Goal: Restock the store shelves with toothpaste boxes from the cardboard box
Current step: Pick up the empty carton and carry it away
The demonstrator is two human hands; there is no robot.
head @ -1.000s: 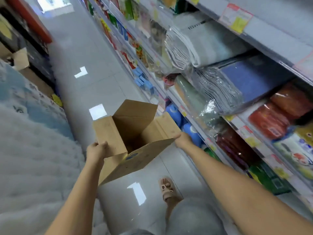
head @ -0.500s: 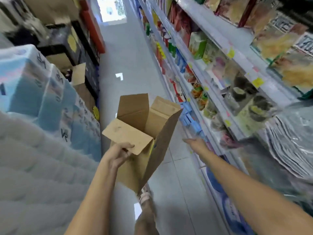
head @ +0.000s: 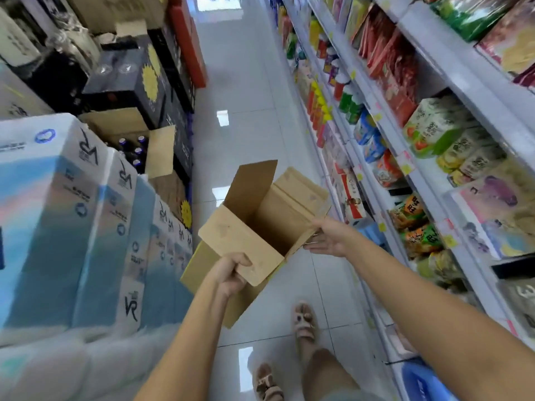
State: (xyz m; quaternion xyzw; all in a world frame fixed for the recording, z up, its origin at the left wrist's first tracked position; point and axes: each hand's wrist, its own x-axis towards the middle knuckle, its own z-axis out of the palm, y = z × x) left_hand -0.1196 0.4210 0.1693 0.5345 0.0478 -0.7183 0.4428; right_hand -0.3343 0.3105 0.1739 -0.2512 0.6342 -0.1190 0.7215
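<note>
The box [head: 269, 215] is held by its near flap in the clamped left grip [head: 231, 273]; its edge toward the shelves [head: 373, 117] is touched by the spread right grip [head: 330, 235].

Brown cardbd box [head: 260, 224], flaps open, tilted, mid-air nr shelves [head: 469, 70]

We see left hand [head: 231, 274] gripping cardboard box [head: 231, 235] by near flap | right hand [head: 328, 235], fingers straight, at its right edge | shelves [head: 451, 91] alongside
</note>
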